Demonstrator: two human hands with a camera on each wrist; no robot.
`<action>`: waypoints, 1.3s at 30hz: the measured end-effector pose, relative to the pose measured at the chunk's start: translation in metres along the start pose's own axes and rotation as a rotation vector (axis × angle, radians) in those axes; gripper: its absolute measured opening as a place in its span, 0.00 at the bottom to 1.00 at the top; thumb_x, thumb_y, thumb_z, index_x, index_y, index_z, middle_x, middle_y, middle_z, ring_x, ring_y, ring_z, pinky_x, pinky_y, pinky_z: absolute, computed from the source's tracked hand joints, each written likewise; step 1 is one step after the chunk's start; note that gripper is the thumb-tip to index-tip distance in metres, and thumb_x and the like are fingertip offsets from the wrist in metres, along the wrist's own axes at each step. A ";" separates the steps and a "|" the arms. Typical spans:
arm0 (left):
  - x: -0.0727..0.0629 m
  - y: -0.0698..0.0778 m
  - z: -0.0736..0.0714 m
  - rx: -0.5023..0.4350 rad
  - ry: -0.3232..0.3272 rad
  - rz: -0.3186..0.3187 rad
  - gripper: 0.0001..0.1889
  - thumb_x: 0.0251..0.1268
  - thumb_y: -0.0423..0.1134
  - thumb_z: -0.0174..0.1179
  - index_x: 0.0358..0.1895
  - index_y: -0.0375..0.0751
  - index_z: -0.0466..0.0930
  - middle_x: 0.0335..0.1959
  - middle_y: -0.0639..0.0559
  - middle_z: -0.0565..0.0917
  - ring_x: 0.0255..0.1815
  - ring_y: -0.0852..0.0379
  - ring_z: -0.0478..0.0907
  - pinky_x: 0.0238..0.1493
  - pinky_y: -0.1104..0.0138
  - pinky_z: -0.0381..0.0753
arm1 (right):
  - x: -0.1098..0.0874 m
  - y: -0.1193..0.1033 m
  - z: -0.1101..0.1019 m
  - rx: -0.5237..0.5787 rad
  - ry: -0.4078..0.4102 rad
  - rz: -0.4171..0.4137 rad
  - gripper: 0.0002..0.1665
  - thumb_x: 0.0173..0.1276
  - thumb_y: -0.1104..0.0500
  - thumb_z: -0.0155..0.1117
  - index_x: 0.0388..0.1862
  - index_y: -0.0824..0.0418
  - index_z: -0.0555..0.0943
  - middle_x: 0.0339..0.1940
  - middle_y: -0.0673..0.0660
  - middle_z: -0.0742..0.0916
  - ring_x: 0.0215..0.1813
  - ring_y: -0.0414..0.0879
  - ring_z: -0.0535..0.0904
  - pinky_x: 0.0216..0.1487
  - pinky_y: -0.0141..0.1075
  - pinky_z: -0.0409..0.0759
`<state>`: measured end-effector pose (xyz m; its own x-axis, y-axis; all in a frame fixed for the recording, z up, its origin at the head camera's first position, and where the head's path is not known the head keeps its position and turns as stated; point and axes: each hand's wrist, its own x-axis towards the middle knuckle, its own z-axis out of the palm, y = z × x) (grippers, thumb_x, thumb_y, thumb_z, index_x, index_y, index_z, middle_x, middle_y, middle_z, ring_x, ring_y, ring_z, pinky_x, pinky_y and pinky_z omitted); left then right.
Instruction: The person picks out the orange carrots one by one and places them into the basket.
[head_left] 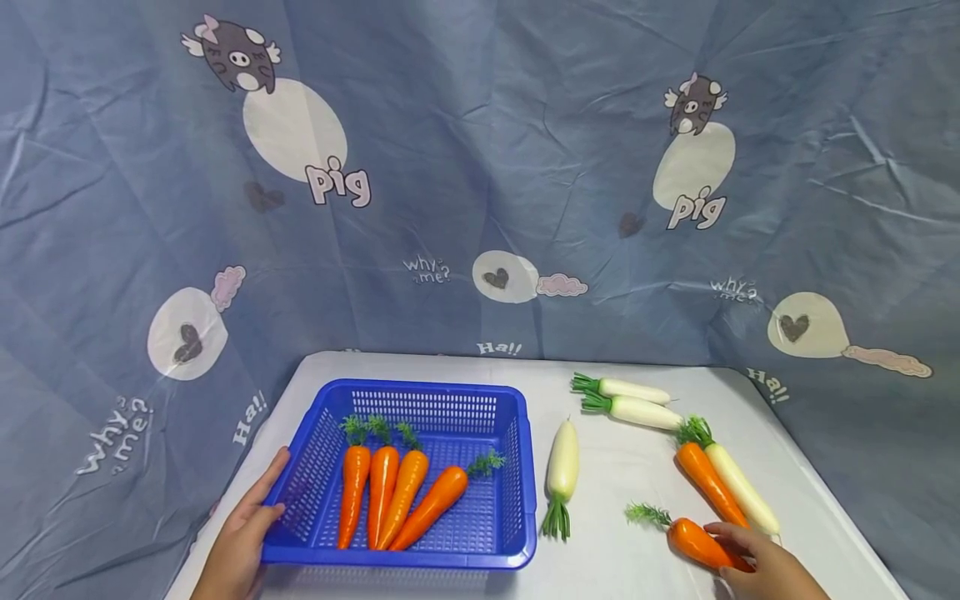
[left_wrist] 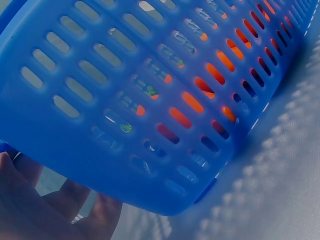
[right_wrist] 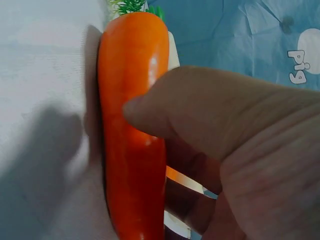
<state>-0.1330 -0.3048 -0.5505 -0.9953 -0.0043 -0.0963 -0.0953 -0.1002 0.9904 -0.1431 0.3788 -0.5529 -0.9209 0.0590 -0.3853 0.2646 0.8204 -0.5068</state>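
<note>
My left hand [head_left: 242, 533] grips the left side of a blue plastic basket [head_left: 397, 557], thumb at the rim; in the left wrist view its fingers [left_wrist: 70, 200] show beside the perforated wall. Several orange carrots [head_left: 355, 492] with leafy green tops lie inside the basket. On the right, my right hand [head_left: 768, 567] holds a single carrot [head_left: 696, 542] on the table, its leafy end pointing left. The right wrist view shows the thumb lying across this carrot [right_wrist: 127, 165] and the other fingers along its side.
A white radish [head_left: 562, 467] lies just right of the basket. Two more radishes [head_left: 645, 412] sit at the back of the white table [head_left: 600, 542]. Beyond the right hand, another carrot [head_left: 708, 483] lies against a radish [head_left: 742, 487]. A blue printed curtain [head_left: 450, 167] surrounds the table.
</note>
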 end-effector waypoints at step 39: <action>-0.001 -0.001 0.001 0.002 -0.009 0.049 0.37 0.79 0.25 0.33 0.87 0.47 0.41 0.88 0.63 0.34 0.86 0.63 0.22 0.80 0.74 0.25 | -0.014 -0.013 0.022 0.156 0.186 -0.159 0.32 0.61 0.54 0.80 0.63 0.61 0.83 0.54 0.57 0.90 0.44 0.35 0.85 0.44 0.32 0.84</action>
<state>-0.1323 -0.3038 -0.5515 -0.9989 -0.0008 -0.0467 -0.0464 -0.0979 0.9941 -0.1270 0.3552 -0.5576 -0.9872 0.0516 -0.1509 0.1402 0.7313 -0.6675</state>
